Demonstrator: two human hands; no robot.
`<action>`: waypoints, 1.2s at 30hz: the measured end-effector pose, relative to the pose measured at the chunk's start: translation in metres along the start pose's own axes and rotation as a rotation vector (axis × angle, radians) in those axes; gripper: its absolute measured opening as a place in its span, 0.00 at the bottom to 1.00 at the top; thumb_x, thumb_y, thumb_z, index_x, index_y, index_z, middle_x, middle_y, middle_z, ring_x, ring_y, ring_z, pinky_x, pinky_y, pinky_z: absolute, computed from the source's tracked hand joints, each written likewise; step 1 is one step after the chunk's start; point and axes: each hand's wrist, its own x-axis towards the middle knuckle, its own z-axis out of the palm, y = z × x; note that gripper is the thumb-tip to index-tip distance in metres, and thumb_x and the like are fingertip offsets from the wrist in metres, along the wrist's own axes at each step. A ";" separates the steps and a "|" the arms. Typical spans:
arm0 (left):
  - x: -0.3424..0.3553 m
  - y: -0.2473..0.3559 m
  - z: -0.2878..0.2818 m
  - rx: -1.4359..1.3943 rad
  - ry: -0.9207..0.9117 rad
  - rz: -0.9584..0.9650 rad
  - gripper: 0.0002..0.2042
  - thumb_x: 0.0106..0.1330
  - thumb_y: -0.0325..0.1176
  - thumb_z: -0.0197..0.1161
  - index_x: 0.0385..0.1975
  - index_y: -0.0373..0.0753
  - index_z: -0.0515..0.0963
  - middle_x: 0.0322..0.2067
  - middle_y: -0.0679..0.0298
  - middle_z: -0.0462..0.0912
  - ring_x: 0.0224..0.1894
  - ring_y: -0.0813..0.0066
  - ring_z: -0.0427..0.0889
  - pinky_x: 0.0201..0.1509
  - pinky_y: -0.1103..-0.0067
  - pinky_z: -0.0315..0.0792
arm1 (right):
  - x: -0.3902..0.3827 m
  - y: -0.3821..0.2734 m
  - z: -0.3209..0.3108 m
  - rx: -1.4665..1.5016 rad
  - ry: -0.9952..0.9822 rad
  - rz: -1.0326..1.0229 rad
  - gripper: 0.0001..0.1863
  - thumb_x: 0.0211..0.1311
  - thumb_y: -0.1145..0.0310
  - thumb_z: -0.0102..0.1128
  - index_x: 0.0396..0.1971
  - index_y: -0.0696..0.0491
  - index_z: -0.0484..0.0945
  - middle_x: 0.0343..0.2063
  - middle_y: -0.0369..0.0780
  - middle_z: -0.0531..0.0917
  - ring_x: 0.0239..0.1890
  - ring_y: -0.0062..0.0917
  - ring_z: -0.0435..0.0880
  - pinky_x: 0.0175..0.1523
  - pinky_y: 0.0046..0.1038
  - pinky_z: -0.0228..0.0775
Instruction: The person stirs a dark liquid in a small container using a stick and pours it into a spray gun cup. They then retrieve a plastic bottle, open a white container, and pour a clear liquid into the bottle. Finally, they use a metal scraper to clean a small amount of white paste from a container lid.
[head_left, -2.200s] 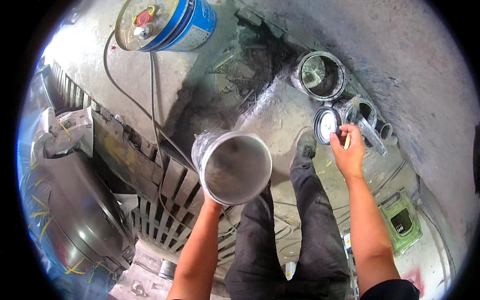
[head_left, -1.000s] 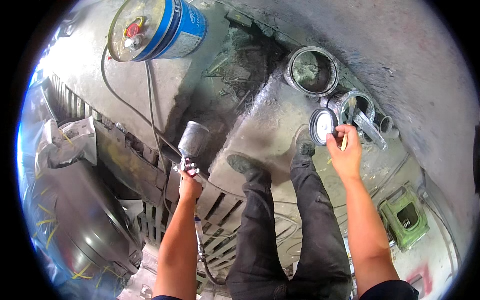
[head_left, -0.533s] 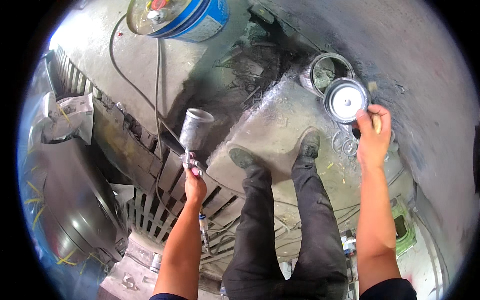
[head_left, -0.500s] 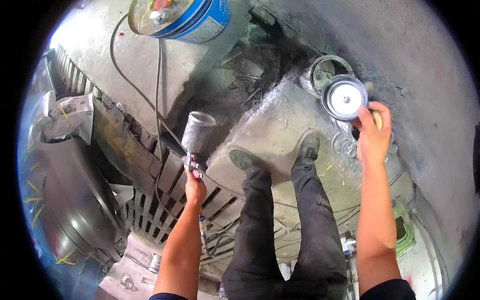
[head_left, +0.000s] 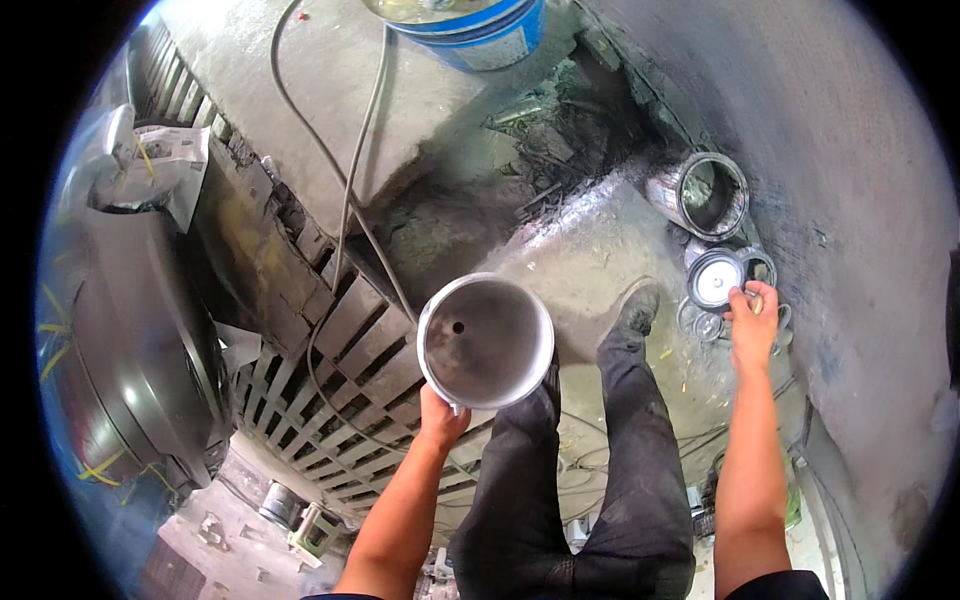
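Head view: the left hand is gripping a spray gun from below, at centre, above the person's left trouser leg. The gun is showing almost only its round grey cup: the mouth is facing up at the camera, and the long axis is running nearly along the line of sight—a small dark hole in the cup's bottom is appearing left of and slightly above the mouth's centre. The cup is covering most of the left hand's fingers, so their exact spread cannot be told.

The right hand, well apart at the right, is pinching the lower right rim of a round black-rimmed lid between thumb and bent fingers—a pale yellow stub is also showing at these fingers. The lid's white face, with a small central knob, is turning toward the camera.

Behind the lid, a metal can is standing partly hidden; above it, a larger open can is directing its mouth toward the camera. A blue bucket is standing at the top edge, and a slatted grating is lying left of the legs.
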 end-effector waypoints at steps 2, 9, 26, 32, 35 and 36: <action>0.007 0.016 -0.001 -0.132 0.097 -0.058 0.13 0.52 0.17 0.52 0.35 0.33 0.80 0.34 0.53 0.84 0.38 0.60 0.84 0.46 0.74 0.74 | -0.009 -0.011 0.015 0.030 -0.037 -0.034 0.15 0.58 0.72 0.63 0.43 0.55 0.70 0.29 0.35 0.76 0.28 0.17 0.74 0.31 0.20 0.71; -0.012 -0.014 -0.014 -0.144 0.080 -0.122 0.20 0.51 0.16 0.55 0.45 0.35 0.75 0.48 0.52 0.74 0.56 0.50 0.70 0.55 0.69 0.69 | -0.046 -0.053 0.063 0.136 -0.133 -0.102 0.14 0.59 0.74 0.62 0.43 0.55 0.69 0.29 0.35 0.74 0.26 0.18 0.75 0.29 0.21 0.70; 0.029 -0.057 -0.021 -0.330 0.039 -0.628 0.15 0.63 0.30 0.58 0.50 0.40 0.73 0.36 0.59 0.77 0.36 0.67 0.75 0.44 0.73 0.70 | -0.061 -0.123 0.086 0.168 -0.183 -0.126 0.16 0.58 0.75 0.63 0.44 0.55 0.68 0.31 0.35 0.74 0.27 0.18 0.75 0.32 0.22 0.72; 0.042 -0.054 0.002 -0.321 0.108 -0.565 0.10 0.63 0.30 0.61 0.43 0.39 0.74 0.31 0.61 0.77 0.32 0.72 0.73 0.41 0.74 0.70 | -0.025 -0.122 0.085 0.120 -0.202 -0.125 0.16 0.57 0.75 0.63 0.43 0.55 0.69 0.30 0.36 0.75 0.26 0.18 0.75 0.30 0.22 0.72; 0.052 -0.037 0.000 -0.419 0.048 -0.764 0.15 0.63 0.28 0.62 0.49 0.41 0.73 0.33 0.65 0.76 0.35 0.73 0.73 0.44 0.76 0.71 | -0.005 -0.130 0.085 0.094 -0.237 -0.135 0.16 0.57 0.75 0.63 0.43 0.55 0.69 0.31 0.35 0.75 0.28 0.18 0.76 0.31 0.22 0.73; 0.052 -0.035 0.000 -0.484 0.021 -0.846 0.17 0.63 0.28 0.63 0.51 0.41 0.72 0.35 0.65 0.76 0.37 0.73 0.74 0.45 0.76 0.72 | 0.003 -0.135 0.086 0.112 -0.245 -0.151 0.15 0.57 0.76 0.63 0.43 0.55 0.69 0.31 0.35 0.74 0.30 0.18 0.76 0.32 0.23 0.74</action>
